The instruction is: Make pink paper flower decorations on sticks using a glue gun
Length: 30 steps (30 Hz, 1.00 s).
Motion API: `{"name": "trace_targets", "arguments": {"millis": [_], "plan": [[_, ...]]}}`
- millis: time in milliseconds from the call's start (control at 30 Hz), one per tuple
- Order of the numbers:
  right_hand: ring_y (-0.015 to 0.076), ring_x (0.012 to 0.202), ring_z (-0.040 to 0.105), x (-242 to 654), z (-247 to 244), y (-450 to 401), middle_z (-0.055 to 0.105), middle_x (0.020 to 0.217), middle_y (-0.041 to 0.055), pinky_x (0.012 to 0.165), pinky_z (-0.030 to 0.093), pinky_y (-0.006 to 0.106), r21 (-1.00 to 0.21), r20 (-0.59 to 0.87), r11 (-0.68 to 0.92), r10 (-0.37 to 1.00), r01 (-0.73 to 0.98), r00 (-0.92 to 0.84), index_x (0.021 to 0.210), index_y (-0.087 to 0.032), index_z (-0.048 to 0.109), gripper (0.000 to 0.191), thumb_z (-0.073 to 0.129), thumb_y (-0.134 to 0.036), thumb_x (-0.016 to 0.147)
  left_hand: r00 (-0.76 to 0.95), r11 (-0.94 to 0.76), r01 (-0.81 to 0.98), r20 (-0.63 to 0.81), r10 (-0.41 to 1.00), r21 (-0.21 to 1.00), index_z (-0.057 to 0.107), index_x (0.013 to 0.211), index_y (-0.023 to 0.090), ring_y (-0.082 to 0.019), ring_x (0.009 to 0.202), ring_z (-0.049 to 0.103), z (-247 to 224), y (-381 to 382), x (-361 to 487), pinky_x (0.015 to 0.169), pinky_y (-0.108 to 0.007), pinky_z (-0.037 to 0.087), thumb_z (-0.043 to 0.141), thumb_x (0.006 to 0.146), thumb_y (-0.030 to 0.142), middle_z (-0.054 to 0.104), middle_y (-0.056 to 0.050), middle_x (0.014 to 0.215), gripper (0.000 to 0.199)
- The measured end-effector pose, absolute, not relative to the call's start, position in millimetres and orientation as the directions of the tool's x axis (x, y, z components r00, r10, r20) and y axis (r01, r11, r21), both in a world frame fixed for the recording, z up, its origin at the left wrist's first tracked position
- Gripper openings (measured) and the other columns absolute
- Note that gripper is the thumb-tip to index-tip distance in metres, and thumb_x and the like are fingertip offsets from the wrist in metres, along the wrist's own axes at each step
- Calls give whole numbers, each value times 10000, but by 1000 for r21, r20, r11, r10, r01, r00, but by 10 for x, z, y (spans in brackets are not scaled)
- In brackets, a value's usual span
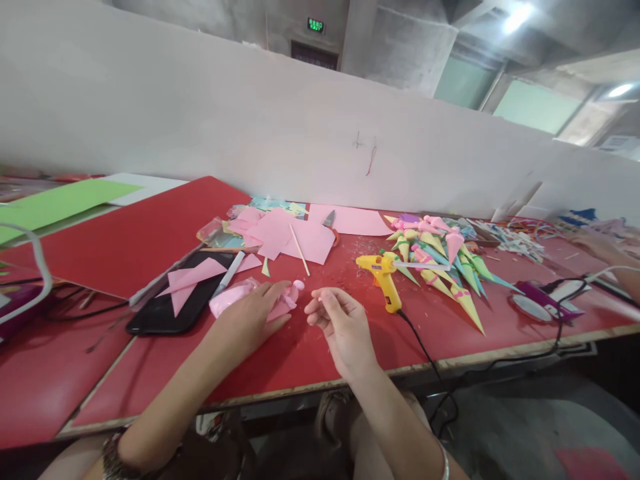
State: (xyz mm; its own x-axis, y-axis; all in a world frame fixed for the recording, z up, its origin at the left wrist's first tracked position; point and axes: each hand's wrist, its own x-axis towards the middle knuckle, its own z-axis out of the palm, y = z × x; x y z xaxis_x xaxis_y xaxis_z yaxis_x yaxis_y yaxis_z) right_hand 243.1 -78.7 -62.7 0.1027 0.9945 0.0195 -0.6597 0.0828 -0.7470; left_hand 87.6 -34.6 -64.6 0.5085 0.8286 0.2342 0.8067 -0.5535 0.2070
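Note:
My left hand rests over a soft pink lump in clear plastic, its fingers bent round the right end, where a small pink ball shows beyond the fingertips. Just to the right, my right hand is raised above the red table, thumb and forefinger pinched together on a tiny pink bit. A yellow glue gun lies to the right of that hand. Behind both hands are pink paper sheets, a thin stick and orange-handled scissors.
Many paper cones in yellow, green, blue and pink are piled at the right. A black tray with pink paper stands at the left. The glue gun's cable crosses the front edge. Another person's arm is at the far right.

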Motion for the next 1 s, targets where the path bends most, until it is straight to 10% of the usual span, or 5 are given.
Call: {"name": "trace_targets", "arguments": {"millis": [333,700,1000], "plan": [[134,714,679,2443,-646,-788,744,797,21,758,555,282,-830,99,196,973,-522,208,837,-198,743,174,736,-261,675,150,-61,228,27,988,972,517,1219,211,-236,1012,645,-441,-517,1030,845,-336,536,448,830,483,687,-76,1107,480],[85,528,586,2511,-584,-832,652,687,-13,543,508,212,-909,275,354,906,-220,320,767,-197,725,92,636,-221,771,254,78,65,-92,963,995,375,1358,222,-226,1050,637,-498,-624,1144,967,-395,478,454,822,354,672,-67,1157,557],[162,756,647,2490,-611,-844,682,855,34,727,536,299,-890,365,417,894,-183,261,848,-234,725,118,618,-217,800,242,-63,213,10,970,975,506,1275,278,-240,1107,597,-514,-647,1196,875,-328,535,464,835,442,645,-33,1207,471]]}}
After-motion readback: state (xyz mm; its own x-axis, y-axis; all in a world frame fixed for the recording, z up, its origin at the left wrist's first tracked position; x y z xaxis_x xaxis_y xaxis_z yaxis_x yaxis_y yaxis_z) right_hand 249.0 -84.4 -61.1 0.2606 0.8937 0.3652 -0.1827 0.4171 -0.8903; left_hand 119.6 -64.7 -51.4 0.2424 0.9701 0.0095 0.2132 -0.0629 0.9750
